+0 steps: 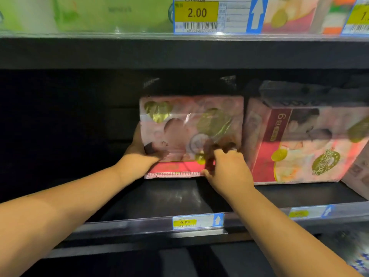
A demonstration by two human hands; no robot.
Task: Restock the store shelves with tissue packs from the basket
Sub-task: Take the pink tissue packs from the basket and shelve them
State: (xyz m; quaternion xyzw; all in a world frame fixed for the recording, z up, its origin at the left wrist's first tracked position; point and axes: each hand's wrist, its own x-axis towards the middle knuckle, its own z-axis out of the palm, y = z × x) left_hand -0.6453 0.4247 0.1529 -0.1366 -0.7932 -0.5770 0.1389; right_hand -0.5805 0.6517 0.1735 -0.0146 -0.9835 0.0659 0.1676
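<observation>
Three pink packs on dark shelf (169, 196): centre pack (191, 124), second pack (299, 144) just right of it, third pack (357, 172) further right, cut off. Two hands hold centre pack: left hand (139, 154), right hand (227, 166). Four price tags: 2.00 tag (196, 12) and cut-off tag (358, 17) above centre pack, 9.9 tag (185, 222) and blurred tag (299, 213) below it.

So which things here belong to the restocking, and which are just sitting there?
Job: pink tissue pack, gripped by left hand and right hand; dark shelf beneath it.
Idle: neighbouring pink pack; green packs above; 2.00 price tag; lower price tag.
</observation>
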